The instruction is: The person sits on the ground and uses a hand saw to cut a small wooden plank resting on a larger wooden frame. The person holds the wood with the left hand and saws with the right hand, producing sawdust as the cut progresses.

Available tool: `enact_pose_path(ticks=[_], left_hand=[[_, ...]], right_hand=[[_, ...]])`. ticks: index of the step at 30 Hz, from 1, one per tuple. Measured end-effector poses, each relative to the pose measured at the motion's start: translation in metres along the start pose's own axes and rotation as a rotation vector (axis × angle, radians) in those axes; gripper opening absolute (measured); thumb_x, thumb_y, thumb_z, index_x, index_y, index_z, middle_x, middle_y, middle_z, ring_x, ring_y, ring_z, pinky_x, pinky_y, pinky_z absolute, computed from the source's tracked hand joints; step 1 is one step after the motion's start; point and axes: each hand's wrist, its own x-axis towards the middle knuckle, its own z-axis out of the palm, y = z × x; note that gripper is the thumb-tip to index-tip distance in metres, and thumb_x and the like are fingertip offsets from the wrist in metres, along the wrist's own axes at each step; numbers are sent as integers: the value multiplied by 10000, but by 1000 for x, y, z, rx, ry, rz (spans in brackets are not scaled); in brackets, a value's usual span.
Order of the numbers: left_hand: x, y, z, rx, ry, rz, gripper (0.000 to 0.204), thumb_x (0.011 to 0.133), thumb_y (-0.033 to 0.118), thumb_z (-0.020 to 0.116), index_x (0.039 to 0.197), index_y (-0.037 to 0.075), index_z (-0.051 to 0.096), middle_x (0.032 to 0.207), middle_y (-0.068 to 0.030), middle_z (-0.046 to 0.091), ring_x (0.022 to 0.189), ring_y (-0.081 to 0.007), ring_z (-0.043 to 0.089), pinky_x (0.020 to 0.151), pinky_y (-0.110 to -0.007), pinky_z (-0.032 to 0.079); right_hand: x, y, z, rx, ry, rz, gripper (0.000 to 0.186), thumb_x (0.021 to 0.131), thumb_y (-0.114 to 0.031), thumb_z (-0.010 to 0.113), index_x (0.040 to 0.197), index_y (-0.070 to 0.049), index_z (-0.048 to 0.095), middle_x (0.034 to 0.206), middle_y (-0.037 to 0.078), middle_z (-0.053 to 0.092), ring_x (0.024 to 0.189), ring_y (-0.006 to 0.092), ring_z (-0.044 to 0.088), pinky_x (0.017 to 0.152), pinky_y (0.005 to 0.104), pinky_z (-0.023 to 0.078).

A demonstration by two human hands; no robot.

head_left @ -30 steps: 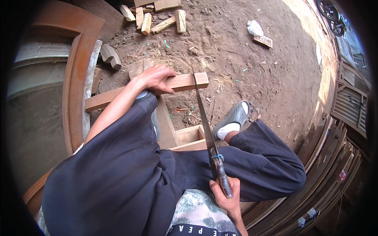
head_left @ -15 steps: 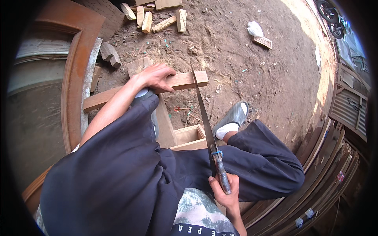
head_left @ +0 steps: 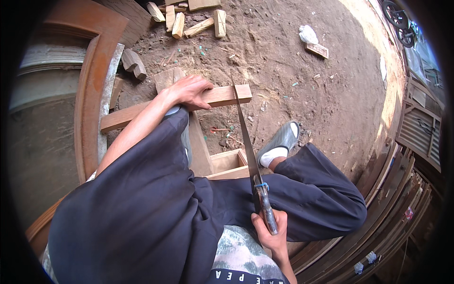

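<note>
The bare dirt ground (head_left: 326, 104) spreads across most of the scene, with long dark boards (head_left: 378, 222) piled at the lower right and a brown wooden frame (head_left: 87, 109) standing at the left. A motorbike (head_left: 397, 19) shows partly at the upper right rim. The person sits in dark trousers (head_left: 137, 203), knees apart, one grey shoe (head_left: 280, 143) planted on the dirt to the right. Between the frame and that shoe lies the wooden beam (head_left: 130, 117), running slantwise over a wide plank (head_left: 199, 149), its left end near the frame and its right end jutting out past the plank. The saw (head_left: 252, 158) points away from the body, its blade crossing the beam close to the right end; whether its teeth have bitten into the wood cannot be told. Below the beam, an open wooden box (head_left: 226, 175) sits just beside the plank. The left hand (head_left: 191, 91) is curled over the beam, fingers bent, left of the blade. The right hand (head_left: 272, 230) is wrapped round the saw's worn handle, near the lap. Pale wood offcuts (head_left: 219, 23) lie scattered at the top, and a crumpled white bag (head_left: 308, 35) rests farther right. Smallest is a blue tie (head_left: 262, 186) where blade meets handle.
</note>
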Motion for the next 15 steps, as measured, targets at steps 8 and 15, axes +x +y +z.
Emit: enact_pose_path(ticks=[8, 15], left_hand=[[-1, -4, 4, 4, 43, 30, 693, 740, 466, 852, 1245, 20, 689, 1071, -243, 685, 1039, -416, 650, 913, -490, 519], [0, -8, 7, 10, 60, 37, 689, 746, 472, 847, 1243, 22, 690, 1077, -220, 686, 1054, -402, 648, 919, -490, 514]], right_hand=[[-6, 2, -3, -1, -20, -33, 352, 886, -55, 716, 623, -27, 485, 530, -18, 443, 521, 52, 360, 470, 301, 301], [-7, 3, 0, -53, 10, -53, 381, 876, -42, 715, 605, -33, 447, 525, -25, 418, 509, 54, 349, 466, 310, 287]])
